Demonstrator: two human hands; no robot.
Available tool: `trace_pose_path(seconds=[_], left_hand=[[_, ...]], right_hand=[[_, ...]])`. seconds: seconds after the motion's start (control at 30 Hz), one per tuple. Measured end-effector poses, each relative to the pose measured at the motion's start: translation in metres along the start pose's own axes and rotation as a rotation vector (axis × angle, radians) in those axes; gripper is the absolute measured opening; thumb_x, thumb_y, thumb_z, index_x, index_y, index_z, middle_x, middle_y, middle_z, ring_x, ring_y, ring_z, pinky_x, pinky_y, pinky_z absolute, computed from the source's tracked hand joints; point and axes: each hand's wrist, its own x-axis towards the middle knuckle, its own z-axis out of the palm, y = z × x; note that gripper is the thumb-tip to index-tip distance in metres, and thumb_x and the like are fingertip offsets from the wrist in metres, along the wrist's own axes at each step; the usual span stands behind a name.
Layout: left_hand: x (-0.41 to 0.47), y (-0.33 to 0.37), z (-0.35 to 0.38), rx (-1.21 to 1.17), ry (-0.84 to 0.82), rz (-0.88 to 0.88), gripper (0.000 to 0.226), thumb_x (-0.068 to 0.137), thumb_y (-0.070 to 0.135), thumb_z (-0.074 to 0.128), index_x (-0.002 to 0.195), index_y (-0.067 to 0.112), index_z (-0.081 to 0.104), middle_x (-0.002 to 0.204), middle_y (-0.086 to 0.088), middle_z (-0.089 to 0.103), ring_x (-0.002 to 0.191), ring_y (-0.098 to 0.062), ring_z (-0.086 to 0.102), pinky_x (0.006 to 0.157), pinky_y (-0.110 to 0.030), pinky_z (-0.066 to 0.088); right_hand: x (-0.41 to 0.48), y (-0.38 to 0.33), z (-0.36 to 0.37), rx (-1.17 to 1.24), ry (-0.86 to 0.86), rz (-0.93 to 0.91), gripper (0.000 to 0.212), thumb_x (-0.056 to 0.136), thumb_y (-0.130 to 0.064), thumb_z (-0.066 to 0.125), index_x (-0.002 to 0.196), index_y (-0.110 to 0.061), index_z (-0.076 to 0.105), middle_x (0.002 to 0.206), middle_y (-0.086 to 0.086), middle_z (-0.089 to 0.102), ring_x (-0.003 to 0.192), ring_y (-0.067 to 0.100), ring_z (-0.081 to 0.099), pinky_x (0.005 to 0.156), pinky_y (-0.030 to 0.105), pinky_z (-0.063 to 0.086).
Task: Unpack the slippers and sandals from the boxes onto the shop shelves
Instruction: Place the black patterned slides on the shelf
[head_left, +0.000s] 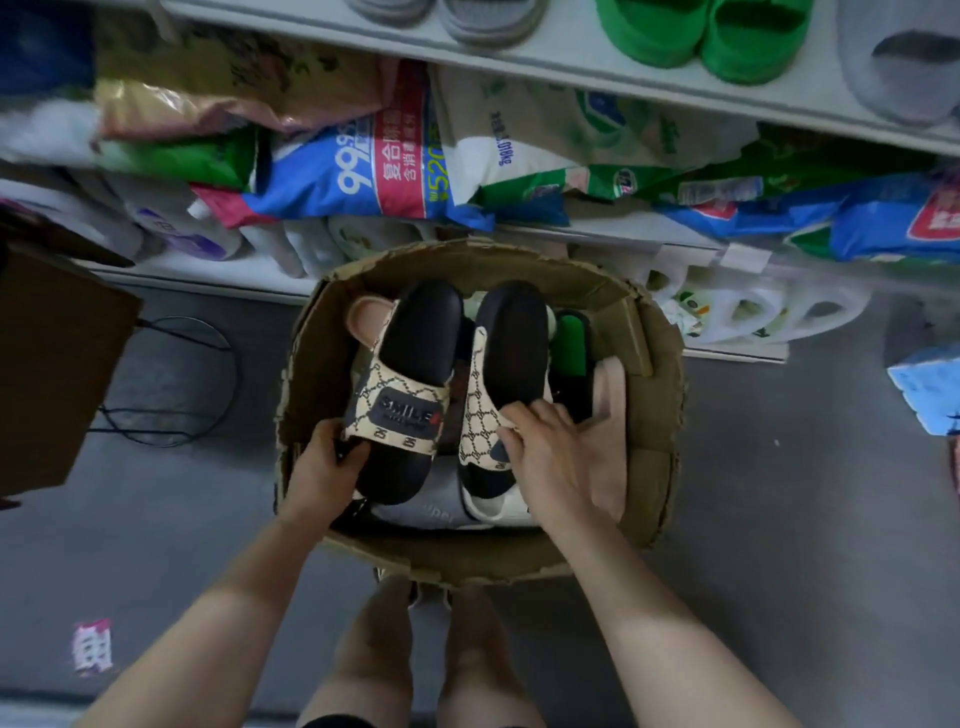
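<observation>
Head view, looking down. An open cardboard box (660, 415) stands on the grey floor (779, 493), just in front of the shop shelves.

Left hand (324, 462): grip closed on the near left edge of a black slipper (410, 364), thumb on top by its beige patterned strap, which carries a "SMILE" patch. This slipper is tilted, with its far end over the middle of the box.

Right hand (545, 452): grip closed over the strap of the matching second slipper (511, 353), fingers curled on the strap's right side. The two slippers lie side by side, close together, inside the box opening.

More footwear lies beneath them in the box: a pink slipper (366, 314) at the far left, a green slipper (569, 343) at the right, a pale pink one (610, 415) against the right wall and a grey one (431, 512) at the near side.

On the upper shelf (519, 67) at the far side stand a green pair (701, 31) and a grey slipper (904, 67). Detergent bags (374, 161) are piled on the shelf below.
</observation>
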Motion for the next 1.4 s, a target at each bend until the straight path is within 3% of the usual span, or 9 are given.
trace_pose_path(seconds=[0.13, 0.27, 0.4, 0.5, 0.57, 0.8, 0.93, 1.07, 1.4], left_hand=[[-0.003, -0.018, 0.015, -0.134, -0.053, -0.124, 0.044, 0.092, 0.016, 0.062, 0.131, 0.008, 0.044, 0.122, -0.013, 0.06, 0.114, -0.031, 0.057, 0.097, -0.041, 0.046], [0.003, -0.021, 0.028, -0.16, -0.069, -0.159, 0.051, 0.089, 0.011, 0.063, 0.135, 0.01, 0.04, 0.129, -0.011, 0.056, 0.122, -0.031, 0.051, 0.103, -0.04, 0.04], [0.007, -0.018, 0.029, -0.22, -0.094, -0.023, 0.068, 0.089, 0.005, 0.063, 0.146, 0.019, 0.03, 0.129, 0.003, 0.051, 0.122, -0.012, 0.046, 0.105, -0.032, 0.037], [0.011, -0.019, 0.024, -0.157, -0.123, 0.091, 0.08, 0.09, 0.004, 0.061, 0.152, 0.03, 0.018, 0.138, 0.007, 0.047, 0.127, -0.009, 0.042, 0.104, -0.025, 0.033], [0.015, -0.022, 0.019, -0.105, -0.123, 0.123, 0.082, 0.09, 0.006, 0.06, 0.152, 0.037, 0.016, 0.144, 0.004, 0.047, 0.132, -0.016, 0.042, 0.108, -0.03, 0.033], [-0.006, -0.01, -0.011, -0.341, -0.235, 0.113, 0.078, 0.09, 0.0, 0.058, 0.148, 0.041, 0.025, 0.137, 0.005, 0.052, 0.128, -0.018, 0.047, 0.106, -0.046, 0.043], [-0.035, 0.001, -0.029, -0.466, -0.278, 0.082, 0.077, 0.092, -0.002, 0.055, 0.15, 0.036, 0.024, 0.137, 0.004, 0.052, 0.127, -0.021, 0.049, 0.104, -0.049, 0.045], [-0.066, 0.02, -0.051, -0.581, -0.224, 0.132, 0.074, 0.092, -0.009, 0.052, 0.15, 0.03, 0.027, 0.134, -0.002, 0.055, 0.12, -0.019, 0.054, 0.096, -0.037, 0.052], [-0.086, 0.057, -0.137, -0.809, -0.071, 0.294, 0.07, 0.09, -0.016, 0.047, 0.148, 0.02, 0.033, 0.134, -0.006, 0.057, 0.093, -0.006, 0.066, 0.081, -0.028, 0.055]], right_hand=[[0.013, -0.002, 0.017, 0.221, -0.036, 0.0, 0.033, 0.096, -0.012, 0.054, 0.128, -0.019, 0.06, 0.121, 0.005, 0.053, 0.114, 0.022, 0.051, 0.094, 0.038, 0.048], [0.012, 0.015, 0.023, 0.497, -0.029, 0.44, 0.055, 0.098, -0.011, 0.047, 0.15, -0.021, 0.031, 0.149, 0.005, 0.037, 0.136, 0.02, 0.038, 0.107, 0.029, 0.033], [0.017, 0.031, 0.041, 0.679, -0.381, 0.644, 0.064, 0.098, -0.036, 0.054, 0.154, -0.024, 0.025, 0.15, 0.0, 0.042, 0.136, 0.02, 0.04, 0.108, 0.03, 0.032], [0.021, 0.035, 0.054, 0.931, -0.363, 0.675, 0.077, 0.076, -0.053, 0.074, 0.144, -0.035, 0.041, 0.141, -0.009, 0.052, 0.126, 0.012, 0.05, 0.109, 0.034, 0.04], [0.022, 0.045, 0.062, 1.009, -0.331, 0.674, 0.085, 0.057, -0.061, 0.084, 0.133, -0.037, 0.053, 0.13, -0.008, 0.064, 0.119, 0.015, 0.06, 0.105, 0.044, 0.047], [0.005, 0.031, 0.017, 1.118, -0.283, 0.573, 0.034, 0.086, -0.034, 0.072, 0.119, -0.038, 0.062, 0.125, -0.006, 0.067, 0.12, 0.015, 0.06, 0.103, 0.039, 0.048], [-0.01, 0.013, -0.024, 1.173, -0.258, 0.581, 0.051, 0.09, -0.028, 0.067, 0.138, -0.025, 0.051, 0.133, -0.001, 0.061, 0.118, 0.013, 0.06, 0.098, 0.033, 0.05], [-0.013, 0.005, -0.056, 1.151, -0.256, 0.501, 0.069, 0.072, -0.059, 0.08, 0.134, -0.046, 0.053, 0.154, -0.007, 0.038, 0.131, 0.015, 0.051, 0.104, 0.045, 0.047], [0.016, -0.083, -0.149, 1.142, -0.142, 0.153, 0.027, 0.094, -0.017, 0.063, 0.115, -0.034, 0.06, 0.105, -0.012, 0.073, 0.097, 0.003, 0.069, 0.078, 0.024, 0.057]])
